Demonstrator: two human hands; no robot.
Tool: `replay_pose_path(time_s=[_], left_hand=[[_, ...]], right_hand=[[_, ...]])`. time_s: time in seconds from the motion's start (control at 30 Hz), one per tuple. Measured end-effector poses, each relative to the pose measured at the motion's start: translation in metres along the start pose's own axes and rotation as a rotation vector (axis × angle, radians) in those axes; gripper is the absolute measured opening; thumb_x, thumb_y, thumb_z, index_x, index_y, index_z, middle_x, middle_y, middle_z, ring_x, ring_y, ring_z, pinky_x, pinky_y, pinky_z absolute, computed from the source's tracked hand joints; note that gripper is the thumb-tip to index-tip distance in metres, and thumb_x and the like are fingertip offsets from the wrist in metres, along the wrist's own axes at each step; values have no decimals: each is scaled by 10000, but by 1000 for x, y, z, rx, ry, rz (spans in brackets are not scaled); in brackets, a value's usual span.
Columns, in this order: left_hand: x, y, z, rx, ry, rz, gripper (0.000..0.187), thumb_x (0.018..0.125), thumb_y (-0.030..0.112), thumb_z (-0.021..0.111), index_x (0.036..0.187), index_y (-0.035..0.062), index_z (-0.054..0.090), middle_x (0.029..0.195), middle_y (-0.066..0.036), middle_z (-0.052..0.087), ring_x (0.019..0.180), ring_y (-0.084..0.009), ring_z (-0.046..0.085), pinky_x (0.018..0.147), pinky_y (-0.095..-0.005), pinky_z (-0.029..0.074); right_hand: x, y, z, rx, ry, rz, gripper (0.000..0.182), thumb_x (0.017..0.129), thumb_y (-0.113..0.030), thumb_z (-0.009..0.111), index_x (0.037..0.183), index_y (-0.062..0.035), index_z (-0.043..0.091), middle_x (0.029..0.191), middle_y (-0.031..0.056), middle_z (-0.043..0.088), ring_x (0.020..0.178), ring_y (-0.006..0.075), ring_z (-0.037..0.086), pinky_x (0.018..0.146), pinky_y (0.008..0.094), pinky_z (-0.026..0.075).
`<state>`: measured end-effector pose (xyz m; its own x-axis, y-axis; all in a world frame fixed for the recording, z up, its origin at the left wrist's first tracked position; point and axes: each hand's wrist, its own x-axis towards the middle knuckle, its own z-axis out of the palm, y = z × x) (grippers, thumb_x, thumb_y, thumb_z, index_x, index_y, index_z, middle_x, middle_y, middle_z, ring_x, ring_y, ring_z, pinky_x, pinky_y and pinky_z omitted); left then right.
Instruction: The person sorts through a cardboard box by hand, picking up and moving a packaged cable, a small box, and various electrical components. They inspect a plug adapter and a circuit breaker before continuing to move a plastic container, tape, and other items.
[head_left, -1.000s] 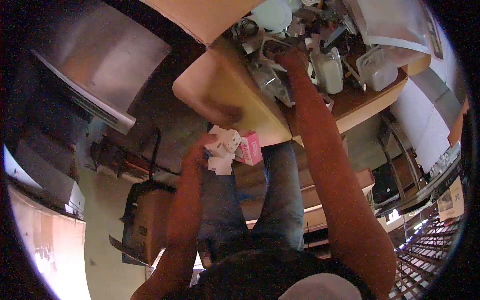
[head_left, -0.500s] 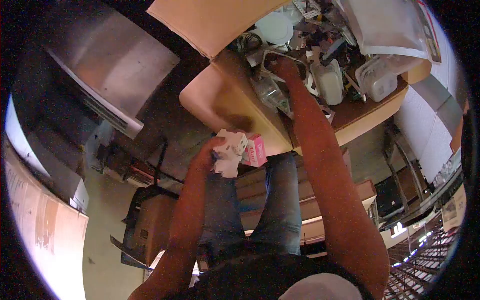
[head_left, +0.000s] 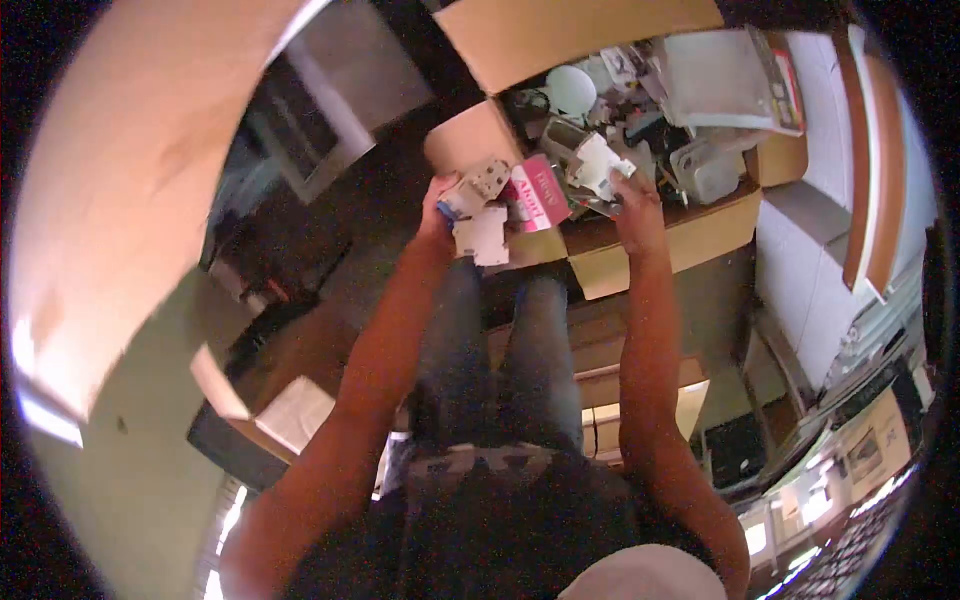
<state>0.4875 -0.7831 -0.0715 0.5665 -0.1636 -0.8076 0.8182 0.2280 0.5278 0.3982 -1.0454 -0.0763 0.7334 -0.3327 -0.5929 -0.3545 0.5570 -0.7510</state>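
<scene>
Cluttered cardboard box (head_left: 680, 240) fills upper right; left hand (head_left: 436, 212) clamps white modules (head_left: 482, 238) beside pink Akari box (head_left: 540, 194), right hand (head_left: 638, 204) grips another module (head_left: 596, 166).

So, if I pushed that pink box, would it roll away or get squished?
The pink box probably wouldn't roll: its sides look flat and its edges straight. It could dent if squeezed hard, since its printed sides look like thin card. What's inside doesn't show, so heaviness is hard to judge.
</scene>
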Motion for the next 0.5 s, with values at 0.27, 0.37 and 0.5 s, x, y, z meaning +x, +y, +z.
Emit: replay_pose_path(time_s=[0.27,0.37,0.5], left_hand=[[-166,50,-22,-657,-375,136,567,764,513,555,1165,116,612,991,-111,675,825,-304,657,721,-472,549],[-201,70,23,-888,-357,217,539,779,506,563,1155,123,613,1000,-109,668,853,-296,648,723,-478,541],[-211,73,36,-952,-458,518,546,778,497,561,1185,134,590,1092,-121,636,893,-327,625,763,-497,523]], right_hand=[[-67,-71,40,-638,-345,-172,442,850,-252,632,1213,-12,557,1119,109,611,1034,234,565,918,370,433],[-52,-148,50,-881,-429,-262,466,877,-304,581,1208,24,563,1131,150,606,1043,269,554,937,382,413],[-25,-212,84,-743,-501,-141,394,866,-165,581,1193,55,559,1186,129,585,1090,239,539,972,346,385]])
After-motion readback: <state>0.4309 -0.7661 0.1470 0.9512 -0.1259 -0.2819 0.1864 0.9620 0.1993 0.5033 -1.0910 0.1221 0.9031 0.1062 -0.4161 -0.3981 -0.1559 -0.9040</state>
